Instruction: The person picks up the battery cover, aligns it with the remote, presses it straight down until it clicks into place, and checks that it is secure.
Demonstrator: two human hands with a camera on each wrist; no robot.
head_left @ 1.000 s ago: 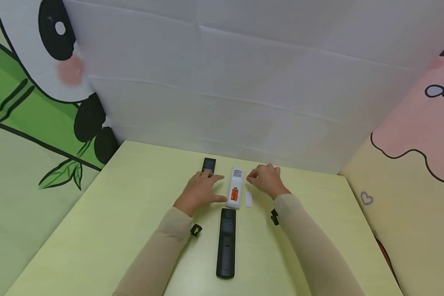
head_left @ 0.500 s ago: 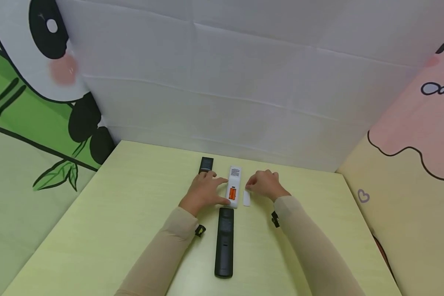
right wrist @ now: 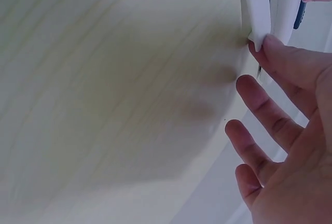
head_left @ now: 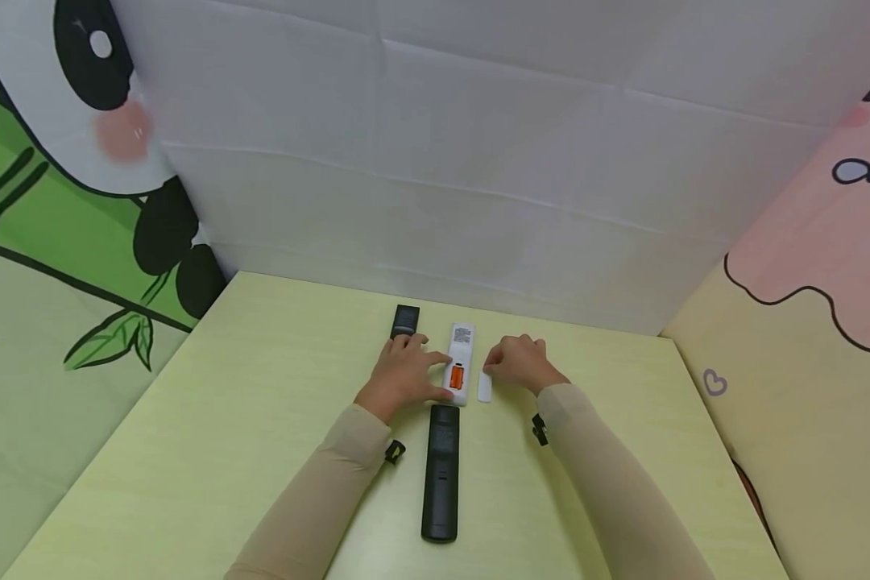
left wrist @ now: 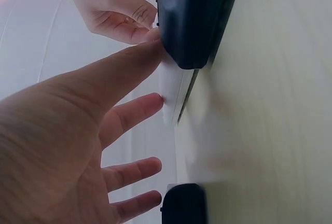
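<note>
A white remote control (head_left: 461, 340) lies face down, with an orange battery (head_left: 456, 377) showing in its uncovered compartment. My left hand (head_left: 402, 377) spreads over its left side, thumb and index finger touching its edge. In the left wrist view the other fingers (left wrist: 135, 175) extend freely. To the right of the remote, my right hand (head_left: 522, 362) pinches the far end of the white battery cover (head_left: 485, 388) between thumb and index finger. The right wrist view shows that cover (right wrist: 256, 6) slightly tilted, beside the remote (right wrist: 286, 6).
A long black remote (head_left: 441, 475) lies face down just in front of the white one. Behind the left fingers is a smaller black remote (head_left: 405, 319), partly covered. The pale table (head_left: 275, 387) meets a white cloth backdrop (head_left: 435, 201), with printed walls at both sides.
The left hand has shifted right, its thumb and index finger coming against the white remote. The right hand has come down and nearer, and now pinches the battery cover.
</note>
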